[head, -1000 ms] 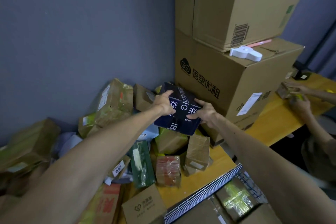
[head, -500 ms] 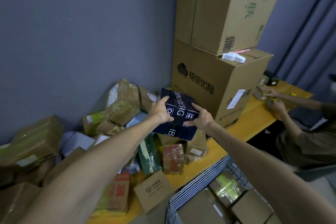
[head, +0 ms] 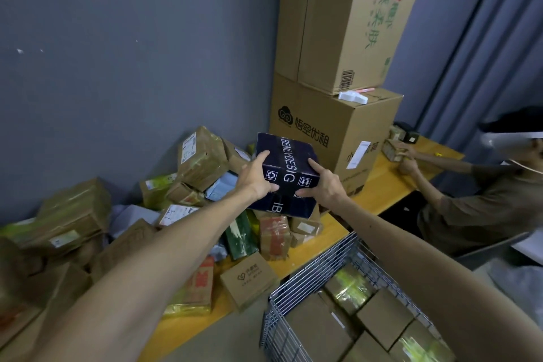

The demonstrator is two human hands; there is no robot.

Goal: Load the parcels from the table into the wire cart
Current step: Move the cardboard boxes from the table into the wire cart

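Lifted higher off the bench (head: 385,182) pile than a second ago, the dark blue box (head: 289,173) sits gripped between my left hand (head: 254,182) and right hand (head: 326,188). The wire cart (head: 314,270) lies below, nearer my right.

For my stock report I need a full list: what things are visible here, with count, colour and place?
dark blue box: one, navy with white print, held above the heap
parcels: many, mostly brown, some green, heaped on the table
table: one, yellow wood, under the heap
wire cart: one, grey metal, lower right beside the table
boxes in the cart: several, brown, some with yellow-green tape
large cartons: two, brown, stacked at the table's far end
white object: one, white, on the lower carton
other person: one, dark shirt, seated at right
left hand: one, holds the box's left side
right hand: one, holds its right side
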